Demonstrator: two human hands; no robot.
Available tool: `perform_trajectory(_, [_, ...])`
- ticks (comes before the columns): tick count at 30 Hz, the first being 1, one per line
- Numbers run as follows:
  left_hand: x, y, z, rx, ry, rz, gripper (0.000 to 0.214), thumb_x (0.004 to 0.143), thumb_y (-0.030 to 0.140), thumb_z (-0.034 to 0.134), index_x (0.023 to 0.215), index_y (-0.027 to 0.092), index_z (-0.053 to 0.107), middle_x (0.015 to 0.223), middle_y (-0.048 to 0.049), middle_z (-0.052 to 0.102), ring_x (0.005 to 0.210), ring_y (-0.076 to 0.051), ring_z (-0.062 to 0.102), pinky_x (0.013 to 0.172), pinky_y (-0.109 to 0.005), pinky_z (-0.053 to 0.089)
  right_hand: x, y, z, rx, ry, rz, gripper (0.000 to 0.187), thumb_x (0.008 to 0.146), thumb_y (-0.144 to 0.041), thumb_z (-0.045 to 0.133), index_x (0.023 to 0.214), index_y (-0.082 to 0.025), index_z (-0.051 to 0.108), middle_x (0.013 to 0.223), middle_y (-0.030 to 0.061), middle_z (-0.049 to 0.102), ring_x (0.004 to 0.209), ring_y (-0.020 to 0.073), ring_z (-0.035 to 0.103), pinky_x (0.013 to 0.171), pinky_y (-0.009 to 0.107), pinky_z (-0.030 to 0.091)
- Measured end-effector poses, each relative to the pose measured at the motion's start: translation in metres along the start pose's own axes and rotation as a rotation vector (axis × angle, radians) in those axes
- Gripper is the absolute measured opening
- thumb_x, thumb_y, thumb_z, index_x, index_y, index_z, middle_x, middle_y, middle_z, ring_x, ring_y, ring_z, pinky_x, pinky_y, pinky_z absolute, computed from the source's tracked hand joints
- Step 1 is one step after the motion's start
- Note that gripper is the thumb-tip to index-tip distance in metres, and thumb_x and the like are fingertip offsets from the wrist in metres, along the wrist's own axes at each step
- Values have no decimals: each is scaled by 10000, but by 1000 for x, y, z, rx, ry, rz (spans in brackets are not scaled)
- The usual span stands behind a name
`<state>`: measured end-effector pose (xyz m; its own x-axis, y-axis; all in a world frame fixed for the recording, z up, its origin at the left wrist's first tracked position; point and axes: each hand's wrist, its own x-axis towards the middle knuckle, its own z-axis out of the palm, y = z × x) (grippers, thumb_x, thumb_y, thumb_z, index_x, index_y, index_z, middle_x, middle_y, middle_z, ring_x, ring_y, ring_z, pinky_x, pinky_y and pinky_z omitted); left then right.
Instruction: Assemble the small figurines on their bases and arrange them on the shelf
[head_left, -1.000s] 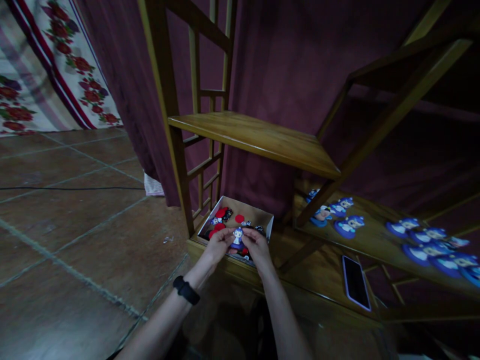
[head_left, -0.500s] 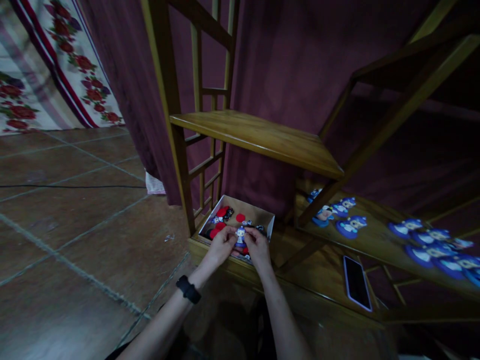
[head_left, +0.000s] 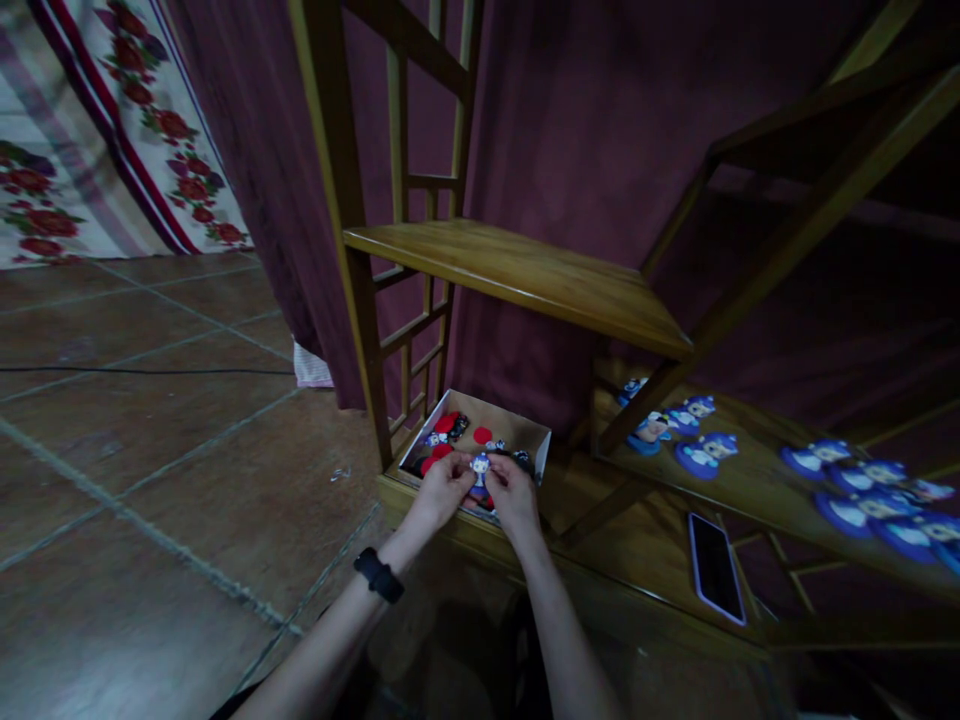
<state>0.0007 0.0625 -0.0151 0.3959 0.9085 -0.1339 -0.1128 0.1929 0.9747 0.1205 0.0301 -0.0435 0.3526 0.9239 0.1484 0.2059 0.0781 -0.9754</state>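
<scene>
Both my hands meet over the near edge of a small cardboard box (head_left: pixel 525 432) on the lowest wooden shelf. My left hand (head_left: pixel 444 490), with a black band on its wrist, and my right hand (head_left: pixel 513 494) pinch a small blue and white figure (head_left: pixel 480 472) between their fingertips. Inside the box lie several red round pieces (head_left: pixel 445 424) and dark small pieces.
A wooden shelf unit (head_left: pixel 525 275) stands against a dark red curtain. On the mid shelf at right lie several blue figures (head_left: pixel 705 452). A phone (head_left: pixel 715 567) rests on the lowest shelf. Tiled floor (head_left: pixel 150 450) and a black cable lie to the left.
My hands have kept hold of the figure and shifted slightly; the view has drifted a little to the left and down.
</scene>
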Motion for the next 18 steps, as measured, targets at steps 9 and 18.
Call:
perform_trajectory(9, [4,-6,-2,171,-9,-1,283,701,186,581,977,128,561,621,5,621,437,-118,586,368,-184,413,-5,-10,-3,-251,-10,-124,348,738,-169,488,1068,-217,587,847,21,686,758,159,639,743,293,503])
perform_trajectory(18, [-1,-5,-5,277,-37,149,372,744,179,534,1111,169,589,747,-40,662,480,-128,600,379,-193,443,-9,-25,-5,-454,42,-232,382,759,-156,456,1115,-222,578,931,55,643,782,162,620,738,279,485])
